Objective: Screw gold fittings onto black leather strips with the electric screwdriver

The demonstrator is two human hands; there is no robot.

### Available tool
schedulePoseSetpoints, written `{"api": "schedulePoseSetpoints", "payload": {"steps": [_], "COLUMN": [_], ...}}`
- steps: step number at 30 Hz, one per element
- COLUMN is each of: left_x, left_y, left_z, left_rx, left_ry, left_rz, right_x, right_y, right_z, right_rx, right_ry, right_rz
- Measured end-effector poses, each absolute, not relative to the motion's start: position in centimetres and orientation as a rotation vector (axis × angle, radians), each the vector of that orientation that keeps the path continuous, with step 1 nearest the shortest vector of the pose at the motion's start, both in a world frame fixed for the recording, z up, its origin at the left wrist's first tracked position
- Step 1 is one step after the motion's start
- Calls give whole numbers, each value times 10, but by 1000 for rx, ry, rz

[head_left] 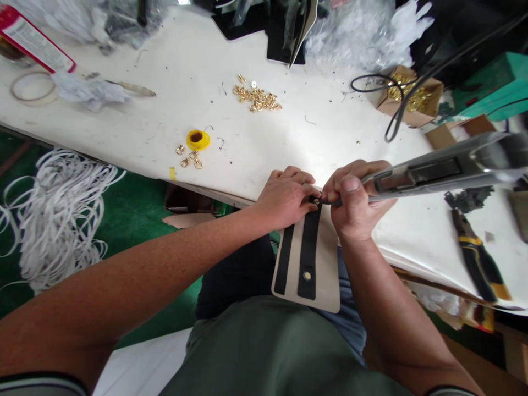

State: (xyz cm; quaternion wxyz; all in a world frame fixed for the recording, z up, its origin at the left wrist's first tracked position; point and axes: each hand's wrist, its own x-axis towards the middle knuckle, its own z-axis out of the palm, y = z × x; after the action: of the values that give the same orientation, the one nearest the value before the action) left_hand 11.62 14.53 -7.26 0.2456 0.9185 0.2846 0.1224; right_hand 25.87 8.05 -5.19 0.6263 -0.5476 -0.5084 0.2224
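A beige panel with rounded corners hangs over the table's front edge, across my lap. Two black straps run along it, and a round gold-coloured fastener sits near the lower end of one strap. My left hand pinches the panel's upper end, its thumb and fingertips around a small fastener. In my right hand is a long grey power screwdriver, its thin tip pointing left at that fastener. My right fingertips meet my left ones there and partly hide the contact.
Gold-coloured hardware lies in a pile on the white table. Left of it are a yellow tape roll and several small buckles. Pliers, a box of gold parts and a looping black cable are at right.
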Motion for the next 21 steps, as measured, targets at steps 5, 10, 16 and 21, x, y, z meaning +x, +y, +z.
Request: {"api": "schedulePoseSetpoints", "payload": {"steps": [5,10,16,21], "left_x": [117,118,119,118], "left_y": [145,145,145,145], "left_z": [-74,-74,-73,-72], "left_rx": [2518,2527,2541,2544], "left_ry": [764,771,775,774], "left_rz": [341,319,326,325], "right_x": [256,255,258,255], "right_y": [87,93,92,93], "right_z": [-55,-55,-54,-53], "right_rx": [-1169,-1168,-1164,-1189], "right_ry": [-1124,-1166,-1141,-1109], "right_rz": [379,405,443,459]}}
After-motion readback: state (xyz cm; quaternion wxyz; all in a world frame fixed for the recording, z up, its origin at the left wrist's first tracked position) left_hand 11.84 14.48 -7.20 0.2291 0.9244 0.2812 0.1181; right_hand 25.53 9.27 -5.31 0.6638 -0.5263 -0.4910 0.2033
